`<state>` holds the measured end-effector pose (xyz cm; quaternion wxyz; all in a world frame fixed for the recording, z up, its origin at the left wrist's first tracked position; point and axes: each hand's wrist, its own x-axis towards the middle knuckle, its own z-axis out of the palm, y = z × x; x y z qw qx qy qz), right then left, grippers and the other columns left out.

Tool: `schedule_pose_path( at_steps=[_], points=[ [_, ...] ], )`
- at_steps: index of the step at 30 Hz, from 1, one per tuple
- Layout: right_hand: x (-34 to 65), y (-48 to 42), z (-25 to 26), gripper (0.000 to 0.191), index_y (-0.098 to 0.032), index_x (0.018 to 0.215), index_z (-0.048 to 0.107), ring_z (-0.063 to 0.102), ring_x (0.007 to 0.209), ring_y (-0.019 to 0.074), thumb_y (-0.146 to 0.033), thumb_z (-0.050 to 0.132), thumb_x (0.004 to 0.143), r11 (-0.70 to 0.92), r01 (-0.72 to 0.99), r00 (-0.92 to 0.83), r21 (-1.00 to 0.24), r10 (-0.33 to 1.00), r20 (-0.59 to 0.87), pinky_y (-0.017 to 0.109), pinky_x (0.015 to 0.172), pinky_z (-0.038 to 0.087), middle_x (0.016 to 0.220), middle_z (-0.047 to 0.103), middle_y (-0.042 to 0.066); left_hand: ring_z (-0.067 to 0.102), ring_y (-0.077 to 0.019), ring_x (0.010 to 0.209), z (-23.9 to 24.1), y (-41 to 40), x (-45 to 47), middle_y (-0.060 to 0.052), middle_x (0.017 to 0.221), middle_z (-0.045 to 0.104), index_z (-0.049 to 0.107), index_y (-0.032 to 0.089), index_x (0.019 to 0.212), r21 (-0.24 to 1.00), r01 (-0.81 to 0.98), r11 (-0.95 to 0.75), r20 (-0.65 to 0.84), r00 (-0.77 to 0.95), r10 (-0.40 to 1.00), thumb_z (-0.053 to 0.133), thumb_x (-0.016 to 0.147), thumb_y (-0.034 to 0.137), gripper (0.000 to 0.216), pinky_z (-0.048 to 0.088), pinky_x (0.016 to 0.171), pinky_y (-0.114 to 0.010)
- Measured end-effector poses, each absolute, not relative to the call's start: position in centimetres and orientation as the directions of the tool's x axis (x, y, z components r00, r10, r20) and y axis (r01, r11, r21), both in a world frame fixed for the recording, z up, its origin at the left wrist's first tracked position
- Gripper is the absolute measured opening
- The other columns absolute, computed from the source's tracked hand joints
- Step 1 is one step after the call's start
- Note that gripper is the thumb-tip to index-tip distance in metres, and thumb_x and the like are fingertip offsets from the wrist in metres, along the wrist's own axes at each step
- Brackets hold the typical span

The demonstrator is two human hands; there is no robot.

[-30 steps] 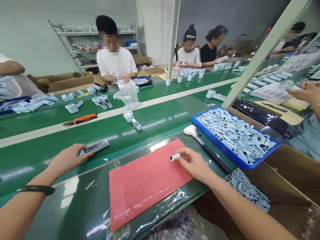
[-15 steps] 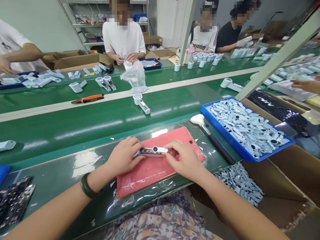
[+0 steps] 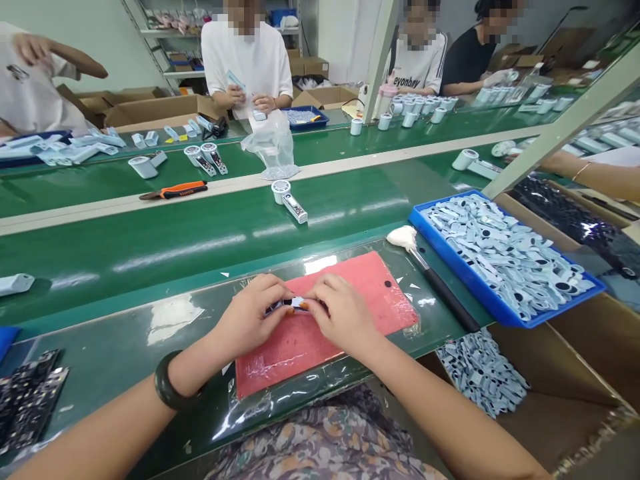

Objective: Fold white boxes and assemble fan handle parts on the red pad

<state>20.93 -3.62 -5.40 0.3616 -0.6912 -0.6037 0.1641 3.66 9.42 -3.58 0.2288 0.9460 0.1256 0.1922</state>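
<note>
Over the red mat (image 3: 320, 343), my left hand (image 3: 253, 317) and my right hand (image 3: 345, 313) meet on a small pale-blue handheld fan part (image 3: 299, 303), like a handle piece. Both hands are closed, thumbs in front and fingers behind, one at each end of it. Most of the part is hidden by the fingers; only a short stretch with a dark spot shows between them. A dark bangle (image 3: 167, 381) circles my left wrist. Near the mat's right corner lies a small black disc (image 3: 388, 284).
To the right lie a black-handled mallet (image 3: 450, 297) with a wrapped head and a blue tray (image 3: 505, 313) of pale-blue pieces. A cardboard box (image 3: 565, 373) stands below. Ahead, a fan (image 3: 290, 200) and pliers (image 3: 175, 191) lie on the green conveyor. Circuit boards (image 3: 30, 400) sit left. Co-workers sit opposite.
My right hand has slid left along the part, closer to my left hand, covering more of it. Across the belt, a co-worker at the left has raised an arm.
</note>
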Motion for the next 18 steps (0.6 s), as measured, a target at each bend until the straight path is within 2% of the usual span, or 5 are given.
schedule_pose_path(
  at_steps=[3,5,7,10,18],
  points=[
    [21.4,-3.1,-6.6,0.012,-0.021,0.106,0.067,0.064,0.105,0.0204,-0.018,0.061,0.096,-0.026,0.477,0.276,-0.879,0.953,0.122,0.039,0.093,0.053,0.114,0.067,0.006,0.064,-0.0207,0.097,-3.3,9.4,3.5,-0.004,0.103,0.068,0.069,0.022,0.101,0.486,0.171,-0.857,0.273,0.902,0.335,0.054,0.1,0.022,0.016,0.054,0.083,-0.036],
    [21.8,-3.1,-6.8,0.036,-0.023,0.13,0.061,0.064,0.114,0.0225,-0.022,0.066,0.094,-0.055,0.408,0.223,-0.911,0.974,0.041,0.044,0.1,0.053,0.132,0.064,0.01,0.065,-0.0227,0.103,-3.1,9.0,3.1,-0.006,0.106,0.069,0.069,0.022,0.101,0.449,0.146,-0.881,0.296,0.906,0.301,0.054,0.101,0.024,0.016,0.055,0.086,-0.038],
    [22.0,-3.6,-6.5,0.05,-0.023,0.14,0.056,0.061,0.123,0.0269,-0.025,0.069,0.092,-0.04,0.488,0.101,-0.872,0.995,0.011,0.05,0.108,0.048,0.139,0.061,0.012,0.064,-0.0265,0.114,-3.1,8.2,2.4,-0.007,0.112,0.069,0.068,0.023,0.102,0.367,0.119,-0.922,0.337,0.907,0.252,0.054,0.102,0.027,0.015,0.054,0.096,-0.047],
    [21.7,-4.8,-6.0,0.045,-0.021,0.138,0.059,0.057,0.126,0.0289,-0.023,0.066,0.094,0.075,0.636,-0.055,-0.768,0.997,0.052,0.053,0.111,0.043,0.135,0.065,0.011,0.063,-0.0299,0.119,-3.7,6.6,1.4,-0.009,0.12,0.07,0.066,0.022,0.113,0.262,0.133,-0.956,0.367,0.902,0.227,0.053,0.102,0.027,0.017,0.051,0.104,-0.057],
    [19.9,-6.0,-7.0,0.041,-0.019,0.141,0.056,0.054,0.122,0.0276,-0.018,0.052,0.1,0.127,0.744,-0.044,-0.656,0.989,0.142,0.048,0.104,0.043,0.137,0.063,0.01,0.064,-0.0308,0.116,-5.0,4.5,1.2,-0.011,0.115,0.073,0.064,0.016,0.114,0.226,0.213,-0.95,0.403,0.868,0.291,0.053,0.099,0.018,0.018,0.056,0.097,-0.053]
  ],
)
